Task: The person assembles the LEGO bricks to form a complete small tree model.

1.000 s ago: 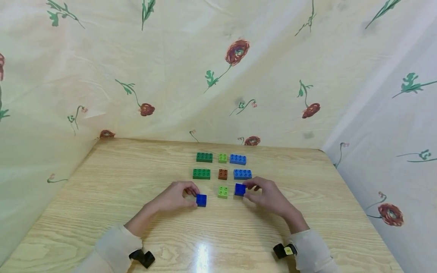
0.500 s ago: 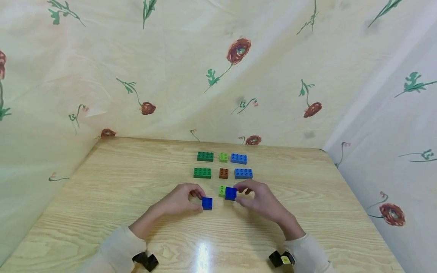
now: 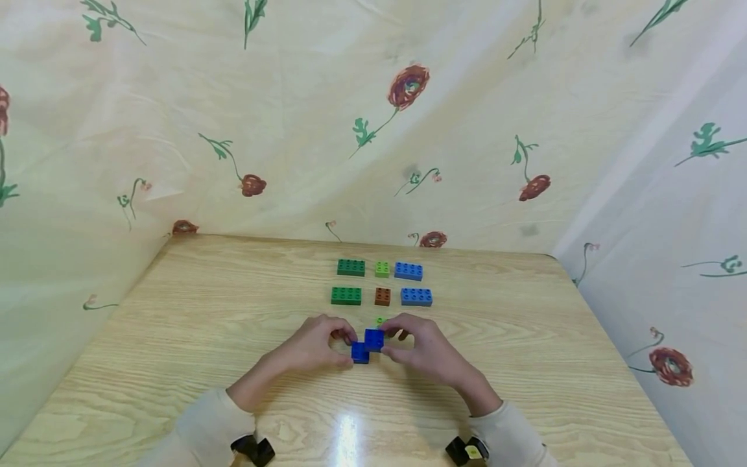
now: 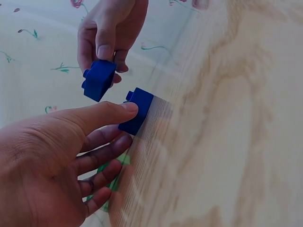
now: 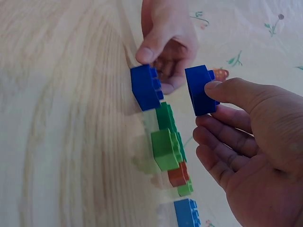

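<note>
In the head view my left hand pinches a dark blue toy building brick between thumb and fingers, down on the table. My right hand grips a second dark blue brick, raised above the tabletop and overlapping the first one's upper right corner in this view. The right wrist view shows a gap between the left hand's brick and the raised brick, whose studs face up. A lime green brick just behind is mostly hidden by the right hand and its brick.
Farther back on the wooden table lie two dark green bricks, the nearer green brick at left. A brown brick and another lime brick stand mid-row, with blue bricks at right. Flowered cloth hangs behind.
The right hand has carried its blue brick leftward, across the near lime brick, to over the left hand's brick. The left hand has slid its brick slightly right and nearer.
</note>
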{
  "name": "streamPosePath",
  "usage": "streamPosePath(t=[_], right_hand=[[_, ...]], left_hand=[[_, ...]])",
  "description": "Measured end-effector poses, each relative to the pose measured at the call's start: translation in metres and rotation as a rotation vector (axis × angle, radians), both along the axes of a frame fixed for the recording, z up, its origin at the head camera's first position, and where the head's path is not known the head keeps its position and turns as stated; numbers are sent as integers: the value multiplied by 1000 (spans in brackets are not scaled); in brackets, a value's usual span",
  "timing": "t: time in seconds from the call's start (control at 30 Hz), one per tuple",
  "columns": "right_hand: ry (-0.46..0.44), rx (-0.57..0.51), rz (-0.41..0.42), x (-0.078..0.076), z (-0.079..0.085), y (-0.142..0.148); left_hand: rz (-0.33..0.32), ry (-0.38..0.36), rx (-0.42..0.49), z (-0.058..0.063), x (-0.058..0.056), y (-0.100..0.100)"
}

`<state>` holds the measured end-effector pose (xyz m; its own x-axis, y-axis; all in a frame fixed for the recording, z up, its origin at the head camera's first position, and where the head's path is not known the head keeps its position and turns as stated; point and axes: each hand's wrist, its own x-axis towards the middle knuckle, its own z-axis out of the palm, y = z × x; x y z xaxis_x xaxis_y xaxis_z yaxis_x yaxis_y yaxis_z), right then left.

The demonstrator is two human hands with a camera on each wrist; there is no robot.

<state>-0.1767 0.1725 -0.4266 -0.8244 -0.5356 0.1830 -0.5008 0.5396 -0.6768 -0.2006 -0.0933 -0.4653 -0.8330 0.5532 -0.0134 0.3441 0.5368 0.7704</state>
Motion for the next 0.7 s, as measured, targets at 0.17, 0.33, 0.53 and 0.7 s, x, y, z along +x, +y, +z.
streamPosePath(t=[0.17,0.33,0.53,0.7], right_hand=[[6,6,12,2,-4,-7],[-43,12,16,2,-9,-12],[-67,20,15,2,-14,-16],[-45,20,9,2,-19,-18]], left_hand=[[3,2,-2,0,1,2],[2,10,3,0,0,2],[5,21,-8,0,1,2],[-3,7,-21,2,1,1]])
